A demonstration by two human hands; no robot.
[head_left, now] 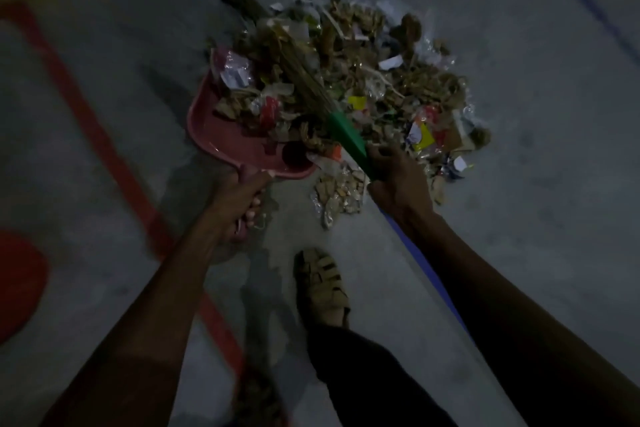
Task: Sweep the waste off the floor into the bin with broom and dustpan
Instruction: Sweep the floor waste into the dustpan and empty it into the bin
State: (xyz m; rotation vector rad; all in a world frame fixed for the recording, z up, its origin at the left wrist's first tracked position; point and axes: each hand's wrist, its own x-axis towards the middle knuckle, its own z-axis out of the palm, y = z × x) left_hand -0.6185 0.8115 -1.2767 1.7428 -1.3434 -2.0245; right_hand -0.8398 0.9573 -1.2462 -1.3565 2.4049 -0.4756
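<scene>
Loading step: left hand [239, 204] grips the handle of the red dustpan [221, 135], set on the floor at the near-left edge of the waste pile [374, 80]; right hand [398, 177] grips the green broom [346, 135] low, bristles lying across pile and pan. Next, judged: drag more waste into the pan, then lift it level; no bin in view. Dim grey concrete floor [519, 253], red and blue lines painted on it.

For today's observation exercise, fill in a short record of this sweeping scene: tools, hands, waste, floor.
left hand: grips the dustpan handle
right hand: grips the broom at its green handle
waste: large mixed pile, partly in the dustpan, mostly on the floor
broom bristles: lie across the pile
foot: sandalled, behind the pile
bin: not visible
</scene>
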